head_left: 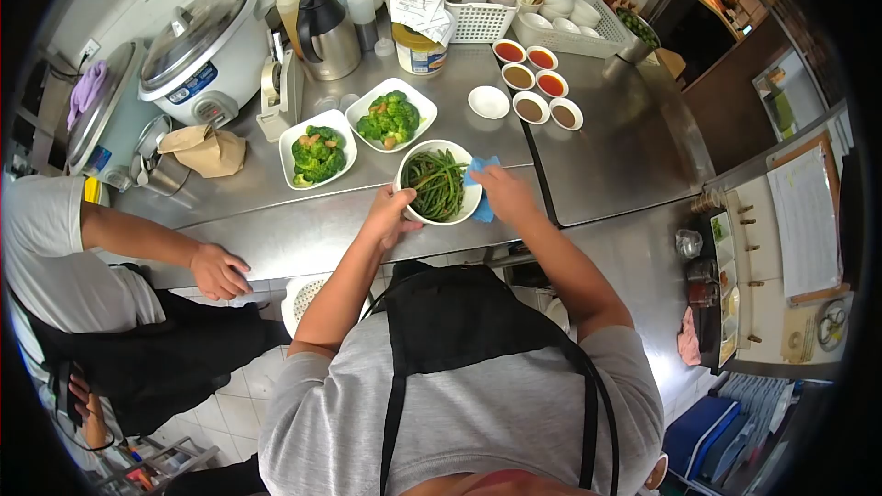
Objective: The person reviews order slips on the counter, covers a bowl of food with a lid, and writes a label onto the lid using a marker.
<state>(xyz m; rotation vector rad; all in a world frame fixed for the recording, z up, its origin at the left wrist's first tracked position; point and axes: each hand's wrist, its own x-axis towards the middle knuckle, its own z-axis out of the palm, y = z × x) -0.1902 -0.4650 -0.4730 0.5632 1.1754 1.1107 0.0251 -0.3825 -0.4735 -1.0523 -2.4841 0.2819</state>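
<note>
A round white bowl (405, 206) full of green beans (435, 186) is at the front of the steel counter. My left hand (391, 218) grips the bowl's left side, thumb over the rim and fingers underneath. On the opposite side, my right hand (501, 191) pinches a blue cloth (483, 210) against the bowl's right rim. Just beyond the bowl are two square white dishes of broccoli, one (298, 178) to the left and another (424, 103) behind.
Several small sauce dishes (518, 76) and a white saucer (489, 102) stand at the back right. A steel jug (329, 37), a tape dispenser (279, 96), a paper bag (204, 149) and a rice cooker (230, 69) line the back left. A co-worker's hand (219, 271) hangs by the counter's front edge.
</note>
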